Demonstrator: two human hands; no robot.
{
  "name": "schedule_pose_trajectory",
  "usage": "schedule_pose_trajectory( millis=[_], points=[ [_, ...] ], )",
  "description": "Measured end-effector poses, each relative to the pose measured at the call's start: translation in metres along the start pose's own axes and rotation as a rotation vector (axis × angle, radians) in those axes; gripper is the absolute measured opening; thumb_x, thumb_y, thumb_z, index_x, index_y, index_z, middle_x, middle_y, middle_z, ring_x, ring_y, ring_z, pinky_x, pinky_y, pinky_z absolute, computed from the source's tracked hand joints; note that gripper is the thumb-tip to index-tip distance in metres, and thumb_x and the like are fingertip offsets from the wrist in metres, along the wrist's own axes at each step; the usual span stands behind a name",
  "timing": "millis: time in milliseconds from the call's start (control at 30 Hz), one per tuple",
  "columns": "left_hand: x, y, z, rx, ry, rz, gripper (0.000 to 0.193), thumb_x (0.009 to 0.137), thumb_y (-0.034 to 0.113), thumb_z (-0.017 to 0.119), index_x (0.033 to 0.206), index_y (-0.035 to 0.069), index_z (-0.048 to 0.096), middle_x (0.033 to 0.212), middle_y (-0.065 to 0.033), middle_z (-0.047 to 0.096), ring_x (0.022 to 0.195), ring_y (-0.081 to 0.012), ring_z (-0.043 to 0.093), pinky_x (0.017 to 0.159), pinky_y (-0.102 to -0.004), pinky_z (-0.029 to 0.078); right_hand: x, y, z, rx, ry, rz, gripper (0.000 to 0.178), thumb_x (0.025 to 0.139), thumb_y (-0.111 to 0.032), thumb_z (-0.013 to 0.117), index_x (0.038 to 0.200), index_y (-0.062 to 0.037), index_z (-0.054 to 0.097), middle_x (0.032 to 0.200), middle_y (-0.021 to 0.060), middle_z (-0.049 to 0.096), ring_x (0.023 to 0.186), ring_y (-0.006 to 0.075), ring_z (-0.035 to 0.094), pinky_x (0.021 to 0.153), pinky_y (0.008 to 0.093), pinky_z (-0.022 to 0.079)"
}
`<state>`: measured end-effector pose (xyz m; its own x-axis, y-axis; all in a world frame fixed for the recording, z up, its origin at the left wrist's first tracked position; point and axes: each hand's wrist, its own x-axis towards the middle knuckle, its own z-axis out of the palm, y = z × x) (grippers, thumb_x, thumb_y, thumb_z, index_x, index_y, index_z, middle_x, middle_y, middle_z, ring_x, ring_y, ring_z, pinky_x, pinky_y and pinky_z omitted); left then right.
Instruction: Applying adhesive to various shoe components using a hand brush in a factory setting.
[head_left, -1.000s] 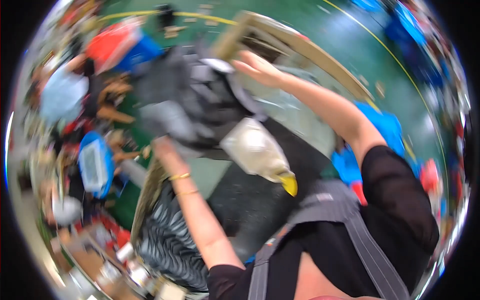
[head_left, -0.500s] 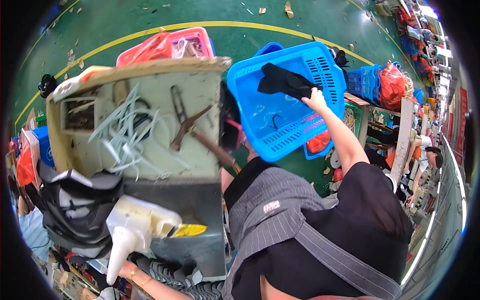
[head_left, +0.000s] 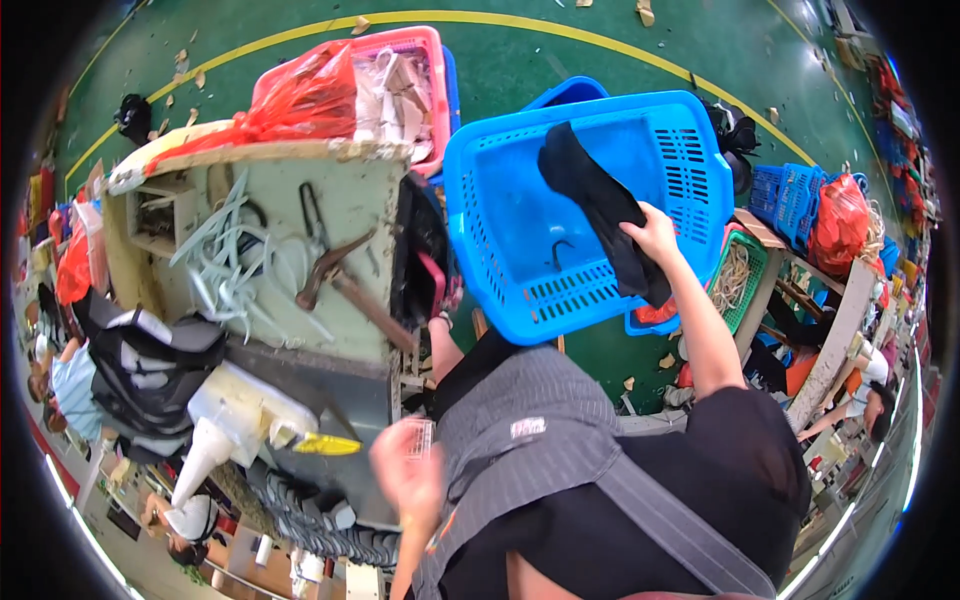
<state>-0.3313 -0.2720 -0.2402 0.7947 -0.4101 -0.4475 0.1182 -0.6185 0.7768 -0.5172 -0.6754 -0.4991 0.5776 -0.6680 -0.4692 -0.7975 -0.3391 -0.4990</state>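
My right hand (head_left: 655, 236) is closed on a long, floppy black piece of material (head_left: 600, 205), perhaps fabric or leather. It hangs over the blue plastic basket (head_left: 465, 215), its far end above the basket floor and its near end across the rim. A small dark curved piece (head_left: 561, 252) lies in the basket. In front of my apron (head_left: 530, 390), my left hand (head_left: 408, 475) is smeared by motion. A small white grid-patterned patch shows beside its fingers; whether the hand holds it cannot be made out.
A worktable (head_left: 275, 190) on the left carries a hammer (head_left: 350, 290), pliers (head_left: 313, 215) and pale strips (head_left: 225, 260). Nearer stands a white machine part (head_left: 235, 410) with a yellow tip. A pink basket (head_left: 435, 90) with a red bag is beyond; a green basket (head_left: 750, 275) sits right.
My left hand has come from beyond the white machine part to the front of my apron. The black piece has swung round, its near end now over the basket's rim. The view has shifted.
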Motion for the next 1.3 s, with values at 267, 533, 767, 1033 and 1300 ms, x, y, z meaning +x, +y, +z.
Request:
schedule_pose_trajectory(
  millis=[267,533,767,1033,1300],
  points=[
    [0.028,0.028,0.095,-1.303,-0.300,-0.021,0.072,0.074,0.016,0.073,0.134,0.004,0.035,0.132,-0.0106,0.043,0.123,-0.0256,0.041,0.102,-0.0394,0.033,-0.192,-0.251,-0.072,-0.231,0.261,-0.894,0.063,0.055,-0.011,0.067,0.117,-0.0095,0.060,0.091,0.0070,0.054,0.078,0.0254,0.051,0.072,0.0383,0.042],
    [-0.036,0.030,-0.037,-1.407,0.090,-0.048,0.025,0.091,0.014,0.051,0.113,0.003,0.053,0.108,-0.0074,0.060,0.099,-0.0194,0.058,0.087,-0.0338,0.046,-0.196,-0.382,-0.040,0.684,-0.914,-0.490,0.065,0.071,-0.016,0.077,0.124,0.0003,0.044,0.111,0.0063,0.054,0.100,0.0146,0.052,0.089,0.0291,0.043],
    [-0.135,-0.056,-0.114,-1.377,0.909,-0.027,0.018,0.087,0.014,0.058,0.103,0.005,0.057,0.095,-0.0034,0.062,0.084,-0.0153,0.060,0.076,-0.0319,0.049,-0.224,-0.447,-0.025,1.111,-0.976,-0.464,0.048,0.076,-0.010,0.069,0.118,0.0018,0.047,0.110,0.0111,0.059,0.098,0.0186,0.059,0.084,0.0317,0.048],
    [-0.178,-0.129,-0.178,-1.758,0.386,0.003,0.056,0.089,0.051,0.046,0.117,0.004,0.052,0.109,-0.0081,0.060,0.098,-0.0181,0.059,0.085,-0.0330,0.048,-0.367,-0.515,0.150,0.040,-0.980,-0.922,0.039,0.079,-0.030,0.071,0.089,0.0003,0.048,0.081,0.0082,0.054,0.072,0.0155,0.051,0.064,0.0299,0.043],
    [-0.179,-0.266,-0.217,-1.499,0.501,0.060,0.031,0.095,0.020,0.049,0.121,0.004,0.047,0.110,-0.0027,0.058,0.095,-0.0120,0.057,0.084,-0.0268,0.045,-0.415,-0.522,0.288,-0.136,-0.632,-0.878,0.045,0.086,-0.044,0.057,0.089,0.0006,0.051,0.068,0.0121,0.057,0.063,0.0249,0.056,0.056,0.0348,0.044]
  ],
)
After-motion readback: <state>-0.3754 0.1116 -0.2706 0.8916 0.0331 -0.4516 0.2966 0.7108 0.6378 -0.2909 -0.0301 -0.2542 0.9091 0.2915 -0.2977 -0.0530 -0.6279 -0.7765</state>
